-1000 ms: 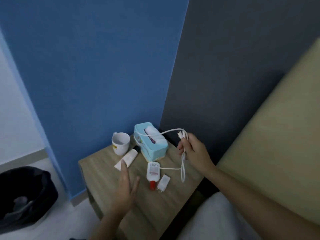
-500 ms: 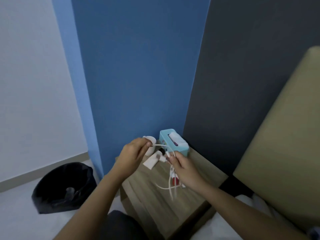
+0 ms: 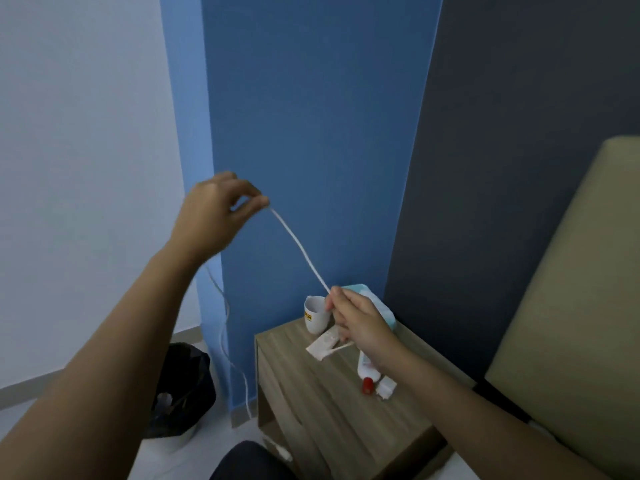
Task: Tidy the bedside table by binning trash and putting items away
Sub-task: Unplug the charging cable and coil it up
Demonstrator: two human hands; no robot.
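In the head view, our left hand (image 3: 216, 211) is raised high to the left of the bedside table (image 3: 332, 393), its fingers pinched on the white cable (image 3: 299, 251). Our right hand (image 3: 360, 322), just above the table, is clenched on the other part of the same cable, so the cord runs nearly straight between them. We judge that we pull it out like this to remove tangles before coiling it. The loose end hangs down left of the table, near the black bin (image 3: 183, 386). Behind the right hand stand a white mug (image 3: 316, 317) and a tissue box (image 3: 375, 303); beside it lie a tube (image 3: 323, 346), a red-capped bottle (image 3: 367, 374) and a charger plug (image 3: 386, 388).
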